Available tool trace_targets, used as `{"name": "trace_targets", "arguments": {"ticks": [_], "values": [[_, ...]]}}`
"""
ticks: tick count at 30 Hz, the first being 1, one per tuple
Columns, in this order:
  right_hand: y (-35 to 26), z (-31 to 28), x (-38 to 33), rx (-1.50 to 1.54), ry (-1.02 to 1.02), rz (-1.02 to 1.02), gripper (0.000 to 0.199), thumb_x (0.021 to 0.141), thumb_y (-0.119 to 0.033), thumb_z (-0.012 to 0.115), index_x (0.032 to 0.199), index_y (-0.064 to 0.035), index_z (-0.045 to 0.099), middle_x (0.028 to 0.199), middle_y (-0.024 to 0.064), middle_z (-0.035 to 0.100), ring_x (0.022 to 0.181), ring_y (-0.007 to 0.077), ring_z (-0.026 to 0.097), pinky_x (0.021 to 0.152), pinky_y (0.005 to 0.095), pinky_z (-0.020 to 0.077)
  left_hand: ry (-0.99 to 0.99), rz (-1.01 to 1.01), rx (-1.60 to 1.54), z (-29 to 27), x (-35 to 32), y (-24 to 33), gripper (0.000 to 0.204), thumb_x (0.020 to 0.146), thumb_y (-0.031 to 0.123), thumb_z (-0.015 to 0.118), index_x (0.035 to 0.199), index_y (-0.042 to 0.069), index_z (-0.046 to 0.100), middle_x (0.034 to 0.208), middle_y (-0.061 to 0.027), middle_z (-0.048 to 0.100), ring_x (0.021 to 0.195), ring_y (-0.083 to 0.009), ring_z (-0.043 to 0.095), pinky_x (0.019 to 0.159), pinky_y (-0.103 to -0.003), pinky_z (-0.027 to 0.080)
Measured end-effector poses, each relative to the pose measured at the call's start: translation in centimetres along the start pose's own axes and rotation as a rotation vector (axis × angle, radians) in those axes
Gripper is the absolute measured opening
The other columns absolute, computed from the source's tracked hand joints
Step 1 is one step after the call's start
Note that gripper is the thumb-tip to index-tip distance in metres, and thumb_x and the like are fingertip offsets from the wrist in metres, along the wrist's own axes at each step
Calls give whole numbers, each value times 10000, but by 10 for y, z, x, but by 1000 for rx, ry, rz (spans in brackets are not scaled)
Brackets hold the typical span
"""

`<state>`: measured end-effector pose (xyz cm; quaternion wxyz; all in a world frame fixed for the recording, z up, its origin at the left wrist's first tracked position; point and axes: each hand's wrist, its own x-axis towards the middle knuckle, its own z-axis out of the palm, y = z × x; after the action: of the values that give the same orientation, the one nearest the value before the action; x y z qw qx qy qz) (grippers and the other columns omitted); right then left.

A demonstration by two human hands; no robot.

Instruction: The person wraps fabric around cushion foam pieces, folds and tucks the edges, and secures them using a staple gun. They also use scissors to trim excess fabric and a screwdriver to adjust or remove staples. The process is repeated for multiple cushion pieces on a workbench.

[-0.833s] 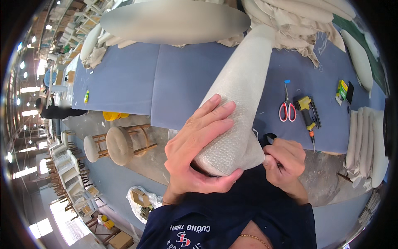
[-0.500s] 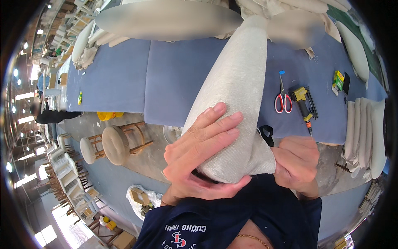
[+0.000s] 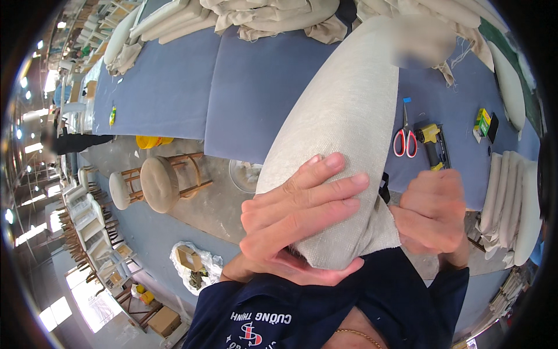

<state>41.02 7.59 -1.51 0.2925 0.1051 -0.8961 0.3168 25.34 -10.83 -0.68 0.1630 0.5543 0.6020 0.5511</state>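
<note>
A long cushion [image 3: 343, 99] covered in cream woven fabric stands on end in front of me, its narrow end near my chest. My left hand [image 3: 302, 215] clasps this near end, fingers across the fabric face and thumb under the bottom edge. Beside it, a loose fabric flap [image 3: 381, 230] sticks out from the cushion's right side. My right hand [image 3: 430, 212] is closed in a fist on the flap's outer edge, drawing it taut to the right. The underside of the cushion is hidden.
Red-handled scissors [image 3: 405, 139] and a yellow-black staple gun [image 3: 433, 145] lie on the blue-grey table [image 3: 250, 93], near a green-yellow box [image 3: 482, 123]. Stacked cream pads [image 3: 505, 200] stand at right, and heaped fabric [image 3: 279, 17] lies at the back. Round stools [image 3: 158, 184] are at left.
The cushion and both hands have shifted slightly right, and more of the cushion's broad face shows. Both grips are kept. The surroundings have also shifted a little in the view.
</note>
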Motion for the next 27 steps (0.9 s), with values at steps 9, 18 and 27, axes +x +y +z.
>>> {"name": "trace_targets", "arguments": {"ticks": [9,18,27], "values": [[-7,-6,0,-17,-78,81,301,497,-155,721,759,-23,655,602,2,400,469,161,438,427,309,297,48,27,92,4,-2,3,526,602,147,882,1067,-44,727,1134,-226,744,1214,-421,660,1054,-496,487],[-42,-12,-53,16,26,450,204,629,-140,755,761,-10,670,558,32,405,431,223,447,418,352,310,-90,-66,123,27,5,11,742,550,208,909,1199,-52,661,1257,-265,686,1326,-454,566,1123,-535,401],[-6,-21,-55,89,-73,201,204,584,-129,744,727,-21,647,580,10,404,440,170,448,409,323,300,-103,-16,89,48,4,3,787,572,256,905,1231,-86,647,1304,-297,651,1337,-442,562,1118,-509,411]]}}
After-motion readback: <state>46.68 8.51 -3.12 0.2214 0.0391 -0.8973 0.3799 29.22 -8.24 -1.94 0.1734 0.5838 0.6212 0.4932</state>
